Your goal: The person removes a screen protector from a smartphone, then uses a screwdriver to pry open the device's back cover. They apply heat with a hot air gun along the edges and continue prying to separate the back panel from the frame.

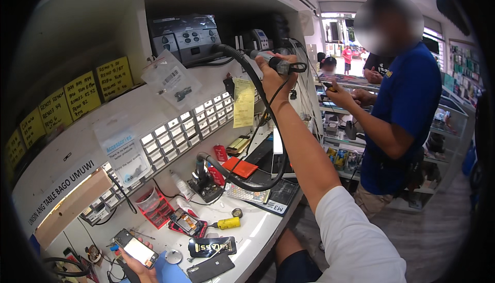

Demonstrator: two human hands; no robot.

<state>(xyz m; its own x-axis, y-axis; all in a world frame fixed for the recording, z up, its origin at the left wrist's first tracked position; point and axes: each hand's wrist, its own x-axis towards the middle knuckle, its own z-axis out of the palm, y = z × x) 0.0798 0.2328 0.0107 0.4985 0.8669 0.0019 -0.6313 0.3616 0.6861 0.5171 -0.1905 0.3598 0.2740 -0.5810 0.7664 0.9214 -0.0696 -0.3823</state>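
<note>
Low at the left, my left hand (138, 268) is wrapped round a phone screen assembly (138, 250), its bright, pale face turned up. My right arm reaches far up and forward. At its end my right hand (278, 79) grips a grey and black cylindrical tool with a black loop (282, 66); its exact kind is unclear. Just behind that hand runs a thick black hose (252, 74) from a grey rework station (185, 38) on the shelf. Below, an opened phone in a red frame (188, 223) lies on the white bench (252, 231).
A yellow bottle (227, 223), a black boxed screen protector (211, 247), a dark phone back (210, 268) and a round metal tin (173, 256) lie near the front edge. A red rack (154, 208) and small parts drawers (178, 136) stand behind. At right, a person in blue (402, 97) holds a phone.
</note>
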